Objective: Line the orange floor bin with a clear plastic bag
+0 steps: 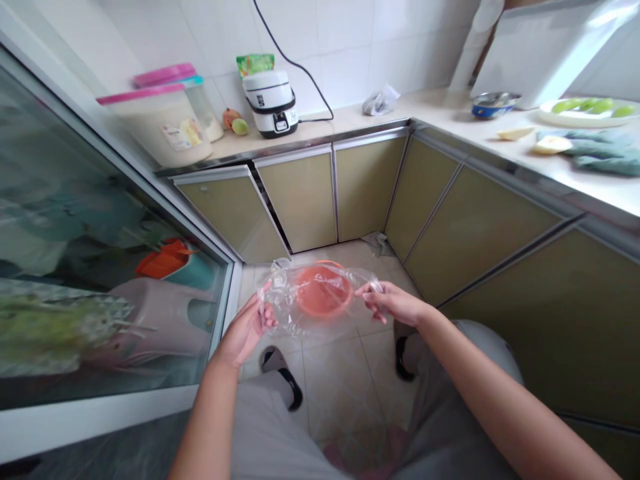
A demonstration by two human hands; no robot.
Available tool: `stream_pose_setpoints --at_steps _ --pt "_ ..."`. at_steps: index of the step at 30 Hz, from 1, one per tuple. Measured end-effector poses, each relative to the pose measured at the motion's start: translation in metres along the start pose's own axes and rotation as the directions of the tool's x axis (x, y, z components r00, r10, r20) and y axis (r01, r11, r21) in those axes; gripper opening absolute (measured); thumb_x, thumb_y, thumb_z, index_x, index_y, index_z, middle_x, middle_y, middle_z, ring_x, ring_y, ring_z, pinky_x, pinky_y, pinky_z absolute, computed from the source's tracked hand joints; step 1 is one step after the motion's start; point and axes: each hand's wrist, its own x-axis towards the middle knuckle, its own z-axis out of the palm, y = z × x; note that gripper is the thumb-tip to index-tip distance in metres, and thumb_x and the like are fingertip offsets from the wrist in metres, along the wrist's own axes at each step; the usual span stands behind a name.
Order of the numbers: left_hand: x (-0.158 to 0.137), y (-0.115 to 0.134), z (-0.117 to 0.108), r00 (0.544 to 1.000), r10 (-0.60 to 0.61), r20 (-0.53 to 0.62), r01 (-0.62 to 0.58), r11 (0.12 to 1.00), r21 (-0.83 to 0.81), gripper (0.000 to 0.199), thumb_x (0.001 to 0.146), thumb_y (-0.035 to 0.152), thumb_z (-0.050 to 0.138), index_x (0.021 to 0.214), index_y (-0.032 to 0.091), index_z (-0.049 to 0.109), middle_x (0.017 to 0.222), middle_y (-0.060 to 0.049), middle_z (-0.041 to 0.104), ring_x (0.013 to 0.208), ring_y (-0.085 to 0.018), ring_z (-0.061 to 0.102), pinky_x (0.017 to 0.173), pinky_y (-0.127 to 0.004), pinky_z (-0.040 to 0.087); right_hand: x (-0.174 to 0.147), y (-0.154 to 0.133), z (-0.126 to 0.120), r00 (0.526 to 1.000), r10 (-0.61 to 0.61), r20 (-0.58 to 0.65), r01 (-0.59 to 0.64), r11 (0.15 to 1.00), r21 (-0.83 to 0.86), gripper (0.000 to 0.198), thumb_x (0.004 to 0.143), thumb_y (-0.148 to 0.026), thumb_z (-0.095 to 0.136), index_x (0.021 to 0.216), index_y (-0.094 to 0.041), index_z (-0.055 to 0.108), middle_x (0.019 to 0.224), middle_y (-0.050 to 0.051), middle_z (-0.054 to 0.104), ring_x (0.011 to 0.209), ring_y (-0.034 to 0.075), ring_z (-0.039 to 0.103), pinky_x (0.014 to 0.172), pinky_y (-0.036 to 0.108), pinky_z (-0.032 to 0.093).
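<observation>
A clear plastic bag (pixel 295 313) is stretched out flat between my two hands, above the floor. My left hand (pixel 250 327) pinches its left end, fingers closed on the film. At the other end, my right hand (pixel 383 300) grips the film between thumb and fingers. Through the see-through plastic shows a round orange-red basin (pixel 324 290), lower down and partly covered by the bag. Whether the plastic touches the basin, I cannot tell.
Cabinets (pixel 300 200) close off the back and right. On the counter stand a small white rice cooker (pixel 273 107), pink-lidded containers (pixel 160 123), a steel bowl (pixel 495 105) and a plate of green fruit (pixel 560 117). A glass door (pixel 100 267) borders the left. A grey cloth (pixel 379 244) lies on the floor.
</observation>
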Motion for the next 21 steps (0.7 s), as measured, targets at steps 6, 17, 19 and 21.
stream_pose_setpoints --at_steps 6,17,19,21 --pt "-0.082 0.011 0.007 0.998 -0.051 -0.039 0.049 0.998 -0.048 0.066 0.088 0.030 0.070 0.152 0.031 0.055 0.074 -0.001 0.052 0.065 -0.017 0.052 0.067 -0.034 0.055 -0.080 0.015 0.010 0.984 0.142 0.109 -0.156 0.977 0.143 0.045 0.086 -0.056 0.077 0.111 -0.020 0.066 0.064 -0.008 0.056 0.040 0.008 0.052 0.056 0.030 0.059" --pt "-0.076 0.015 -0.014 0.982 -0.144 -0.123 0.131 0.986 -0.107 0.058 0.086 0.021 0.068 0.143 0.029 0.060 0.078 0.000 0.052 0.060 -0.014 0.050 0.055 -0.028 0.051 -0.105 0.010 0.006 0.985 0.170 -0.022 -0.163 0.967 0.198 0.035 0.092 -0.053 0.068 0.107 -0.021 0.064 0.067 -0.001 0.064 0.034 0.009 0.048 0.035 0.021 0.044" --pt "-0.053 0.004 -0.023 0.976 -0.183 -0.114 0.171 0.979 -0.109 0.053 0.087 0.020 0.068 0.139 0.024 0.061 0.078 0.001 0.053 0.059 -0.012 0.051 0.054 -0.026 0.051 -0.082 0.018 -0.001 0.980 0.176 -0.090 -0.153 0.963 0.223 0.028 0.094 -0.046 0.065 0.107 -0.021 0.063 0.069 0.000 0.066 0.036 0.010 0.050 0.037 0.022 0.047" --pt "-0.026 -0.013 -0.034 0.962 -0.247 -0.114 0.237 0.967 -0.091 0.047 0.087 0.020 0.069 0.134 0.020 0.062 0.077 0.002 0.054 0.058 -0.011 0.052 0.054 -0.025 0.051 -0.056 0.028 -0.008 0.963 0.215 -0.165 -0.168 0.951 0.257 0.020 0.096 -0.037 0.062 0.106 -0.020 0.062 0.071 0.001 0.068 0.039 0.010 0.053 0.039 0.023 0.050"
